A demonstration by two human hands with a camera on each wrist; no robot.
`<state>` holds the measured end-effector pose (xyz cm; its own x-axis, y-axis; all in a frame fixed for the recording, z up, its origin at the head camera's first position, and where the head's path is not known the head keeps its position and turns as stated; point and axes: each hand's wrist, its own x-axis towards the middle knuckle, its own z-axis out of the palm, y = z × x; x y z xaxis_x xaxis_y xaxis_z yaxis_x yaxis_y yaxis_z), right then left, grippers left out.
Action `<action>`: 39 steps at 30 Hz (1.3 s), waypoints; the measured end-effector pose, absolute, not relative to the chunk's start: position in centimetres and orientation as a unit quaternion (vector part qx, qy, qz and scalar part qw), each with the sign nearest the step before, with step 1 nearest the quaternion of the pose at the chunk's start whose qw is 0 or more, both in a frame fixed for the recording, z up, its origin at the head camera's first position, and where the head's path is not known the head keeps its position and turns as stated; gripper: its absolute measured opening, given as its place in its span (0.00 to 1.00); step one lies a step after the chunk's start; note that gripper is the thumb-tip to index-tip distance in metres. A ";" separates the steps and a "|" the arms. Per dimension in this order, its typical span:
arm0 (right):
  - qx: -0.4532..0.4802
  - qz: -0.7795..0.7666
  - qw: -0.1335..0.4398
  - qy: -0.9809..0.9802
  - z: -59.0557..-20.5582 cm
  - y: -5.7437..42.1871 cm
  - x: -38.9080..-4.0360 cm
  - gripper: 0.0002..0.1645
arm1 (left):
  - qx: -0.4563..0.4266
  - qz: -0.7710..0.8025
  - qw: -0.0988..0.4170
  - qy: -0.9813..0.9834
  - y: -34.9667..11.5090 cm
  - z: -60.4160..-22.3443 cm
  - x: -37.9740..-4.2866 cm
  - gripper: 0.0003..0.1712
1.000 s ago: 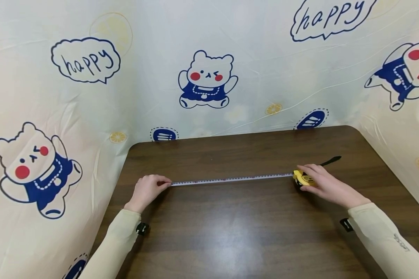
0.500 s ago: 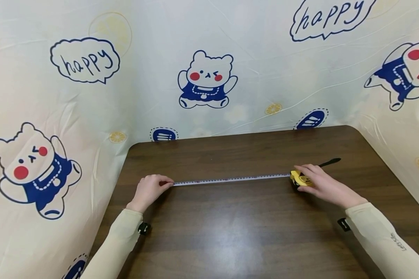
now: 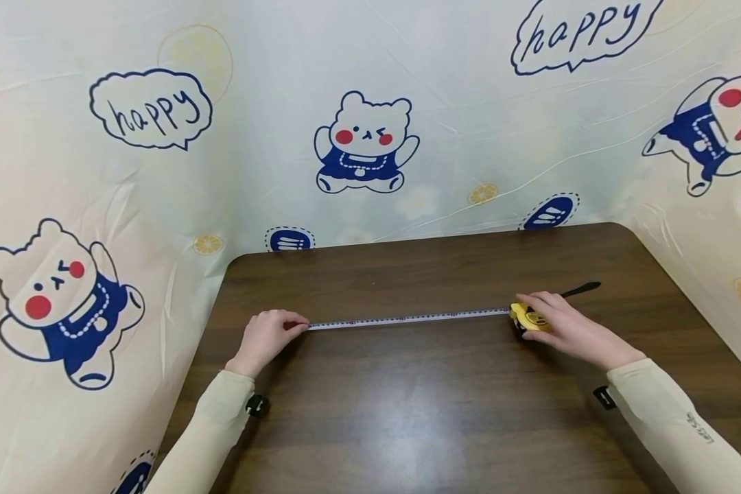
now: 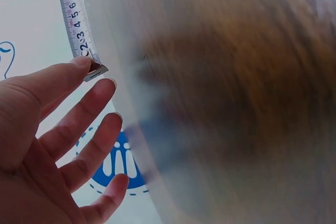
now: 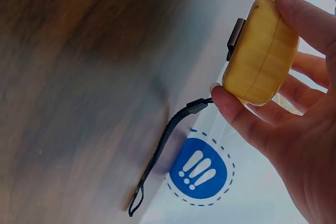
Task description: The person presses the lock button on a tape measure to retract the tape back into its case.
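A yellow tape measure is gripped in my right hand, at the right of the table. Its white blade stretches leftward in a nearly straight line. At the other end, my left hand pinches the tip between thumb and finger. The metal end hook shows beside the thumb in the left wrist view, and the other fingers are spread loosely. In the right wrist view, thumb and fingers curl round the yellow case. A metal belt clip sits on one side, and a black wrist strap trails from it.
A brown wooden table lies under both hands. Behind it and along both sides hangs a pale cloth with printed bears and lettering, close to the table's back edge.
My right hand has moved slightly left with the tape measure case, and the left hand slightly right with the tip. The exposed blade between them is shorter.
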<state>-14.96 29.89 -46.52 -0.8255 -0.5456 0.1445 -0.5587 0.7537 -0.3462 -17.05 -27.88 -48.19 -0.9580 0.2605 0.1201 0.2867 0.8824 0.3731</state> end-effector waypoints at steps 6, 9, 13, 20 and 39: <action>0.295 0.191 0.015 -0.936 -46.7 29.7 -15.0 0.40 | -0.141 -0.197 0.031 -0.970 -27.6 -48.3 -17.1 0.04; 0.295 0.191 0.018 -0.936 -46.7 29.6 -14.9 0.40 | -0.142 -0.198 0.030 -0.970 -27.5 -48.4 -17.1 0.04; 0.300 0.192 0.020 -0.934 -46.6 29.3 -15.0 0.38 | -0.141 -0.202 0.026 -0.969 -27.4 -48.5 -17.1 0.04; 0.303 0.193 0.019 -0.933 -46.6 29.0 -15.1 0.34 | -0.144 -0.201 0.027 -0.969 -27.1 -48.6 -17.0 0.04; 0.308 0.195 0.004 -0.931 -46.3 27.7 -15.6 0.33 | -0.159 -0.204 0.036 -0.965 -26.3 -48.4 -17.4 0.04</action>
